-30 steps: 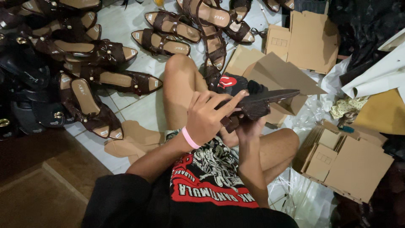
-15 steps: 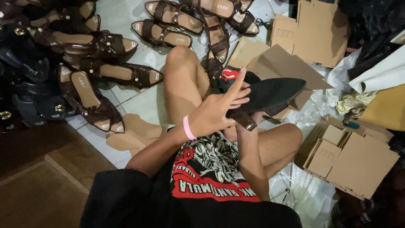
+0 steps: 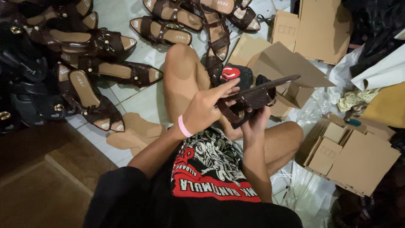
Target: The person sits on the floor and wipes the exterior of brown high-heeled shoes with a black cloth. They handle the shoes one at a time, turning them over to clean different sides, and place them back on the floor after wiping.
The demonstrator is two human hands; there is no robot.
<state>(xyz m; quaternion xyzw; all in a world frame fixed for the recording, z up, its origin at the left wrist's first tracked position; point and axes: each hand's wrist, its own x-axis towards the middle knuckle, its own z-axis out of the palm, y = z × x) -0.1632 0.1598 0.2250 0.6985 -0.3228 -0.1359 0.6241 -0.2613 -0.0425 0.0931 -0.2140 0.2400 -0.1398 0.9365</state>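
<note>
Brown patent leather everywhere: one dark brown sandal is up in the hands over the person's lap, sole turned upward and tilted, toe end pointing right. Left hand lies on the near-left part of it, fingers stretched out almost flat, tips pressing the sole edge, a pink wristband on that wrist. Right hand comes from below, fingers curled shut around the strap and underside, so the sandal is clamped between the two hands.

On the tiled floor, far and left, more sandals of the same kind: about four in the far row near the raised knee, and at least four brown ones at the left, beside a dark heap of black shoes too tangled to count.

Cardboard now. Flat folded box blanks lie far right, three or so overlapping. A near-right stack of flattened cartons sits on clear plastic sheeting. Two loose cardboard insole cut-outs lie just left of the left forearm. No carton in view stands open, so what they hold cannot be told.
</note>
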